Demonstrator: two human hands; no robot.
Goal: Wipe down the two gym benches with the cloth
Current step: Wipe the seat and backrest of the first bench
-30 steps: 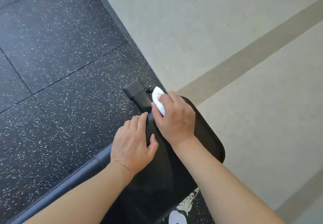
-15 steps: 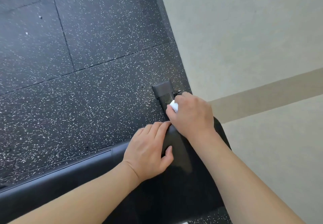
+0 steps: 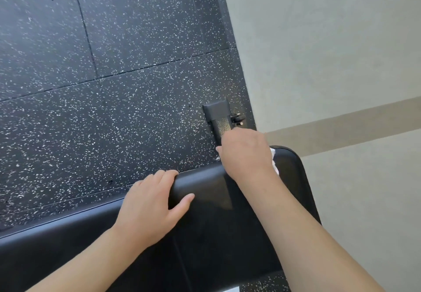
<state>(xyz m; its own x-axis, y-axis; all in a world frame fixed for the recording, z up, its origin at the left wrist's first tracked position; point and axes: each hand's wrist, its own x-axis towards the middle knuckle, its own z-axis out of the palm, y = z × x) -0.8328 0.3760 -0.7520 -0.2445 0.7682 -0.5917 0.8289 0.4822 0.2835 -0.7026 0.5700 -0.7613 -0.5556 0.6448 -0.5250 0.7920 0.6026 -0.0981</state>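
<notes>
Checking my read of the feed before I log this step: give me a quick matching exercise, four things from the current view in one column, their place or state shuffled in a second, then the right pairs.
Things:
1. left hand
2. right hand
3. cloth
4. bench foot

Places or states:
A. white, mostly hidden under a hand
B. on the speckled floor, beyond the pad's end
C. fingers over the far edge of the bench pad
D. at the pad's end, covering the cloth

Pairs: 1-C, 2-D, 3-A, 4-B
</notes>
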